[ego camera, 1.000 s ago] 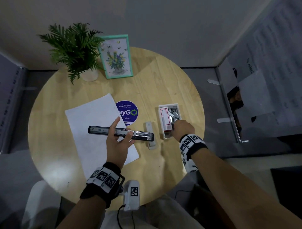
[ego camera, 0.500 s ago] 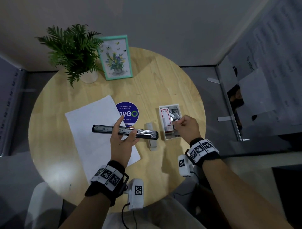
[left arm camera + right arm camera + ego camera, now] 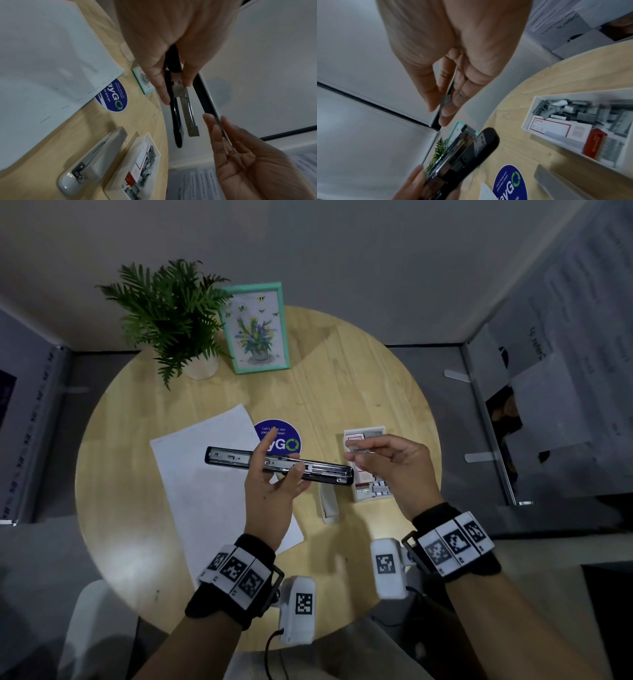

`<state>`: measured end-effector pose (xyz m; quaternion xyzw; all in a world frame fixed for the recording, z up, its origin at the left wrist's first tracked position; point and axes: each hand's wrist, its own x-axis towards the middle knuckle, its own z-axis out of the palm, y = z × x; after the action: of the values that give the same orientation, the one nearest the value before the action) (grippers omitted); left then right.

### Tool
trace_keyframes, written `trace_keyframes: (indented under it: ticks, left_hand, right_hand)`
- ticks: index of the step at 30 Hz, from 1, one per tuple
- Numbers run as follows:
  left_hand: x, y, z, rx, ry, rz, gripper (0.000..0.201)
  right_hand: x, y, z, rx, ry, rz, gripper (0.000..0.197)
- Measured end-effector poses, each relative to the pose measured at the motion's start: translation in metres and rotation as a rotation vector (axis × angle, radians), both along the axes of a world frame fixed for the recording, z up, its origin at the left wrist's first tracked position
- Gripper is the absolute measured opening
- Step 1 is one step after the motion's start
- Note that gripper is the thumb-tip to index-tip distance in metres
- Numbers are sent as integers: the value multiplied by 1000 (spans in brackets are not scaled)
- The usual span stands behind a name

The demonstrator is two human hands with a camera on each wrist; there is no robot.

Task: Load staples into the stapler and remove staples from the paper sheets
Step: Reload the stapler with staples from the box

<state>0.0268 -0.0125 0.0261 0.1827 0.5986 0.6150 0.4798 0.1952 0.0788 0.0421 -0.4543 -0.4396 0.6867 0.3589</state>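
My left hand [image 3: 279, 460] grips a long black stapler [image 3: 236, 457], opened flat and held level above the table; its bare metal channel [image 3: 187, 108] faces up. My right hand [image 3: 351, 450] pinches a thin strip of staples [image 3: 364, 451] between thumb and fingers, just right of the stapler's right end and apart from it. The strip [image 3: 447, 100] hangs above the stapler's tip [image 3: 471, 147]. White paper sheets [image 3: 205, 491] lie under the left hand, with a row of staples [image 3: 45, 119] along one edge.
A white tray [image 3: 366, 430] of loose staple strips and a red-and-white box sits below my right hand. A small white stapler [image 3: 328, 505] lies between tray and paper. A potted plant [image 3: 171, 313], a framed picture [image 3: 255, 326] and a blue sticker [image 3: 289, 436] are farther back.
My right hand has lifted out of the tray with a staple strip and turned palm-up beside the stapler's right end. The left hand has shifted the stapler slightly to the right.
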Motion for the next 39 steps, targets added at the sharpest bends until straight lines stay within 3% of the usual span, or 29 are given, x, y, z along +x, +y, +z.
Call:
trace_keyframes:
  ticks: [4,15,20,26,31,39]
  left_hand:
    - [2,2,6,9,-5,8,60]
    - [5,3,16,11,13,-11,58]
    - [5,3,19,15,7,-12,57]
    - [5,3,21,17,8,-1,58]
    - [5,0,21,23,-11,16,59]
    - [5,-3,23,32,-33,23,59]
  right_hand:
    - [-8,-2,6,70,-11,35,14]
    - [-22,-3,3,470,-277,286,10]
    - [-22,-5,-1,683,-342,259,13]
    - [-24,-10,-4,721,-381,179,8]
    - [-28,-15,-7,588,-336,117,6]
    - [-36,-27,-6,574,-323,31,9]
